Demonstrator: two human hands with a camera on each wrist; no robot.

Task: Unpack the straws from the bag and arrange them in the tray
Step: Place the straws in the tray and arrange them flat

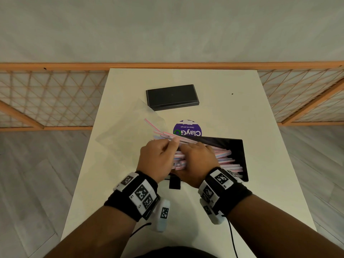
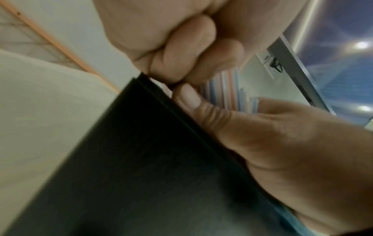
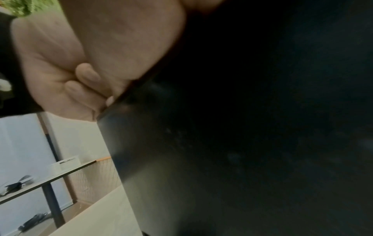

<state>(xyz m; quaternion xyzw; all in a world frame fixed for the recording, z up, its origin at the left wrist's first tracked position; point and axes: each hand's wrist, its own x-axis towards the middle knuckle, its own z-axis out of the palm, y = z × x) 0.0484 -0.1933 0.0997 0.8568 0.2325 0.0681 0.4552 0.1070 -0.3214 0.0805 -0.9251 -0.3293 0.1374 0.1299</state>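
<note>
Pink, blue and white striped straws [image 1: 227,157] lie piled in a black tray [image 1: 239,146] on the white table. My left hand [image 1: 158,159] pinches a few straws under its thumb at the tray's left end, their tips poking out toward the clear plastic bag [image 1: 126,131]. My right hand [image 1: 199,157] lies over the pile beside it, gripping the bundle. In the left wrist view my left fingers [image 2: 191,47] are curled, my right thumb [image 2: 191,99] lies along the tray wall [image 2: 161,159], and the straws [image 2: 226,89] show behind it. The right wrist view is mostly dark tray [image 3: 222,159].
A second black tray or lid [image 1: 172,97] sits farther back on the table [image 1: 260,108]. A purple round label [image 1: 187,129] lies just behind the straw tray. A small black block [image 1: 175,183] lies under my wrists. Wooden lattice railing [image 1: 55,95] flanks the table.
</note>
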